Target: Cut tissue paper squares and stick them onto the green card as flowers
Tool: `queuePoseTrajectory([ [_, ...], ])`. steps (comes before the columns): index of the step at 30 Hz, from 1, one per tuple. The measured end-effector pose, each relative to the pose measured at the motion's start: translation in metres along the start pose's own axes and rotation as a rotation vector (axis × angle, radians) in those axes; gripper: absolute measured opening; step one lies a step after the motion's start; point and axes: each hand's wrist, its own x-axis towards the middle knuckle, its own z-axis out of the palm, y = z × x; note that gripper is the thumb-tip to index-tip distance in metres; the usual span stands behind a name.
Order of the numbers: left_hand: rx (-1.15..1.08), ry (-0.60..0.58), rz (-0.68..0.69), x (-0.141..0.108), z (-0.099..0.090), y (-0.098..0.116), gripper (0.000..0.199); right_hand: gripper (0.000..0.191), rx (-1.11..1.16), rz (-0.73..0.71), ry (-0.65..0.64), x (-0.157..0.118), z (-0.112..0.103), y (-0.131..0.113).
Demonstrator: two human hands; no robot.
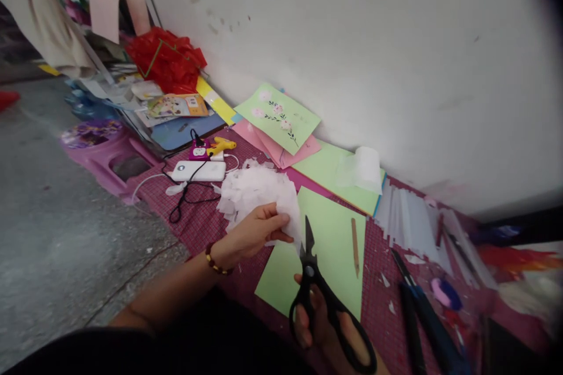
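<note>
My left hand [259, 226] pinches a thin white sheet of tissue paper [288, 199] between thumb and fingers, beside a heap of torn white tissue pieces [246, 187]. In my right hand [323, 322] is a pair of black-handled scissors [310, 271], fingers through the loops. The blades are spread and point up, close to the lower edge of the held tissue. Beneath them lies a light green sheet [329, 234], with a brown pencil [355, 246] on its right side.
Behind stand a green card with flowers [277, 117], pink sheets [264, 143] and a white tissue roll [368, 170]. To the left are a white power bank [200, 171], cables and a yellow glue gun [221, 145]. Clear sticks [409, 217] and a blue-handled cutting tool [433, 322] lie right.
</note>
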Motion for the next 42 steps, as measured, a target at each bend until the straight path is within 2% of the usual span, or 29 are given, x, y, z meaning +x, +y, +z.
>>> queuePoseTrajectory([
  [5,0.012,-0.068,-0.046,-0.003,0.002,-0.014,0.030,0.057,0.225,0.030,0.024,0.004,0.008,-0.001],
  [9,0.056,-0.098,-0.101,-0.008,0.004,-0.025,0.030,0.049,0.286,0.044,0.074,0.004,0.012,-0.001],
  [12,0.047,-0.133,-0.122,-0.010,0.004,-0.030,0.031,0.049,0.262,0.037,0.095,0.004,0.016,0.001],
  [17,0.062,-0.114,-0.104,-0.009,0.005,-0.032,0.031,0.044,0.117,-0.013,0.111,0.002,0.020,0.003],
  [20,0.064,-0.114,-0.096,-0.007,0.005,-0.032,0.030,0.047,0.063,0.029,0.113,0.000,0.021,0.002],
  [26,0.127,-0.133,-0.089,-0.009,0.005,-0.031,0.021,0.057,0.294,0.073,0.166,0.002,0.028,-0.001],
  [30,0.233,-0.206,-0.094,-0.012,0.003,-0.030,0.016,0.060,0.272,0.066,0.104,0.007,0.027,-0.006],
  [34,0.392,-0.226,-0.070,-0.016,0.000,-0.031,0.017,0.061,0.235,0.053,0.129,0.009,0.028,-0.011],
  [36,0.353,-0.223,-0.096,-0.019,-0.002,-0.033,0.016,0.056,0.191,0.039,0.163,0.009,0.029,-0.013],
  [38,0.199,-0.202,-0.133,-0.021,-0.005,-0.033,0.017,0.051,0.131,0.023,0.198,0.009,0.028,-0.013],
  [40,0.048,-0.130,-0.146,-0.023,-0.007,-0.029,0.025,0.053,0.055,0.009,0.230,0.009,0.022,-0.015],
  [42,-0.020,-0.035,-0.123,-0.022,-0.011,-0.020,0.032,0.062,-0.057,0.038,0.232,0.007,0.012,-0.018],
])
